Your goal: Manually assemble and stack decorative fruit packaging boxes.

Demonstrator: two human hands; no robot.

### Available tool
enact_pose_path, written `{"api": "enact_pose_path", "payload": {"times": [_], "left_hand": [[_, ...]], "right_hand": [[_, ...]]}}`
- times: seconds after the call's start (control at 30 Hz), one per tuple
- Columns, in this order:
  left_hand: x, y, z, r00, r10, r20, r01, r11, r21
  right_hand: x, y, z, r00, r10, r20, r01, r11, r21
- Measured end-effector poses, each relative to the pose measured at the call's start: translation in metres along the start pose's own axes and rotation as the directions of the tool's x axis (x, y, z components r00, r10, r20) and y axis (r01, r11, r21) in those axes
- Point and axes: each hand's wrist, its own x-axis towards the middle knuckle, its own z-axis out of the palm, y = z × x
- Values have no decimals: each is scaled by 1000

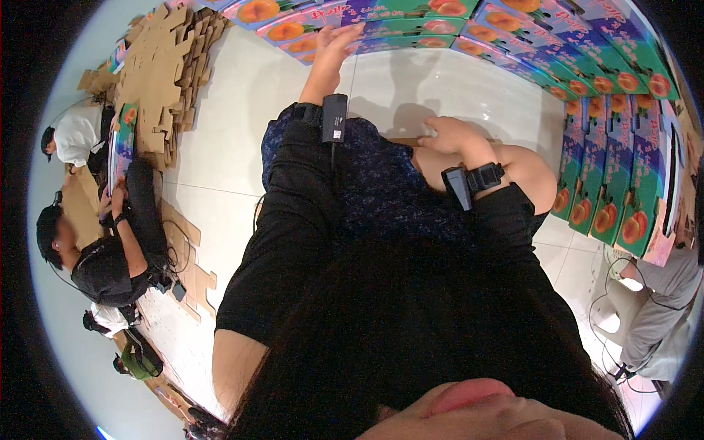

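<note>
Reaching far forward, the left hand (334, 44) lies flat with its fingers spread open on the front of a bright fruit box (381, 29) in the row of boxes (513, 37) ahead. It grips nothing; the palm only presses or touches the box face. That box is long and thin, and its long side runs left to right across the top of the view, bending with the picture's edge. The left hand is the one closer to it.

The right hand (447, 132) is lower and nearer the body. Its fingers are curled down onto a flat brown piece of cardboard (411, 141) by the knee. I cannot tell if it pinches the cardboard or just rests on it. Each wrist wears a small black device on a strap.

The boxes stand well ahead of the right hand, across a stretch of shiny white floor (242, 117). More of the same boxes stand on end in a stack on the right (609, 176).

On the left is a big pile of flat cardboard (158, 73). Beside it a person in black (110, 257) sits holding a box.
</note>
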Motion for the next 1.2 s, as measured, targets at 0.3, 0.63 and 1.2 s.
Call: {"api": "enact_pose_path", "payload": {"times": [0.3,0.63,1.2], "left_hand": [[0,-3,2,999,47,-7,-46,992,116],[8,-11,2,998,53,-35,-49,993,104],[7,-6,1,997,62,-53,-59,996,63]], "right_hand": [[0,-2,-1,1000,0,0,0,1000,-11],[5,5,5,999,-28,-24,28,999,17],[6,8,8,998,-37,-43,38,999,7]]}}
